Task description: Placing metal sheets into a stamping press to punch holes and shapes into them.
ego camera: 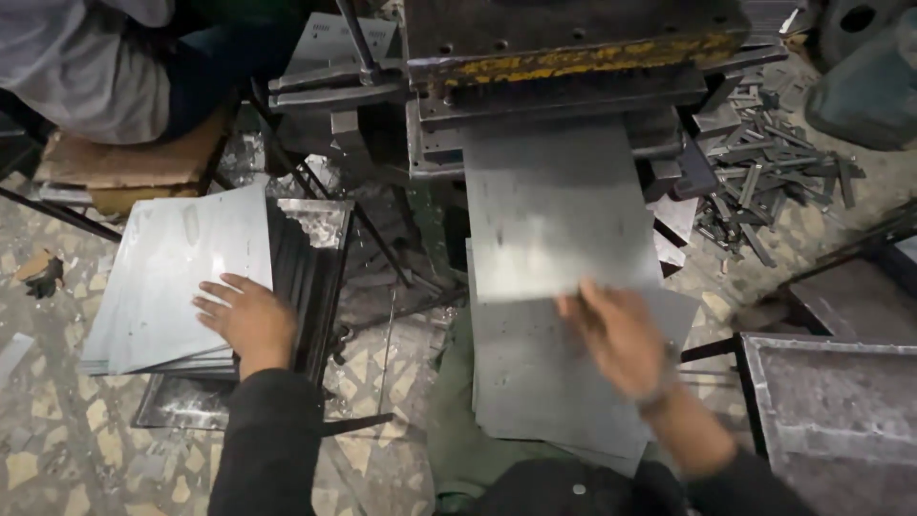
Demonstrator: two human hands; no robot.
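My left hand (248,318) lies flat, fingers spread, on the right edge of a stack of grey metal sheets (172,268) at the left. My right hand (616,334), blurred by motion, grips the near edge of a grey metal sheet (554,210) that reaches up into the press machine (564,67). That sheet lies over more sheets (544,382) stacked on my lap. Whether my right fingers wrap under the sheet is hard to tell.
Another person in a grey shirt (76,57) sits on a wooden seat (124,162) at the upper left. A pile of narrow metal offcuts (764,162) lies right of the machine. A dark metal tray (841,411) stands at the lower right. The floor is speckled stone.
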